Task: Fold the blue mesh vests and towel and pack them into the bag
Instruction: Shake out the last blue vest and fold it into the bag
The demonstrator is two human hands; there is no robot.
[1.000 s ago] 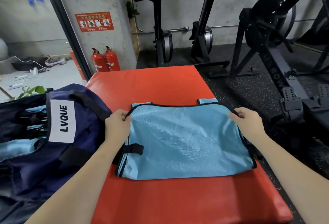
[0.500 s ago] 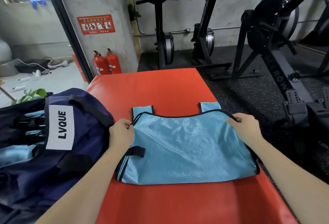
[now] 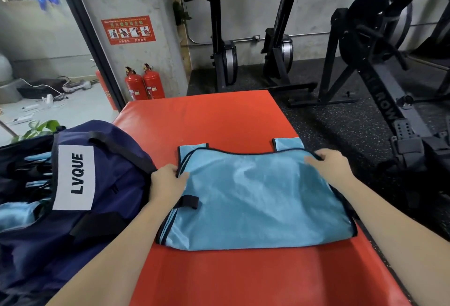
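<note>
A light blue mesh vest (image 3: pixel 258 198) with dark trim is lying flat on the red padded tabletop (image 3: pixel 207 120), its two shoulder straps pointing away from the person. The left hand (image 3: pixel 166 184) is pinching the vest's left upper edge, fingers curled over the dark binding. The right hand (image 3: pixel 328 167) is gripping the right upper corner, fingers curled down over the trim. A short black tab (image 3: pixel 188 202) is sticking out near the left wrist. Just beside the vest, on the left, a navy bag (image 3: pixel 104 184) with a white "LVQUE" label (image 3: pixel 74 180) is sitting partly on the tabletop, and more light blue fabric (image 3: pixel 14 215) is showing in its opening. Two red fire extinguishers (image 3: pixel 143 83) are standing against the wall beyond, and black rowing machines (image 3: pixel 379 45) are standing on the dark floor.
</note>
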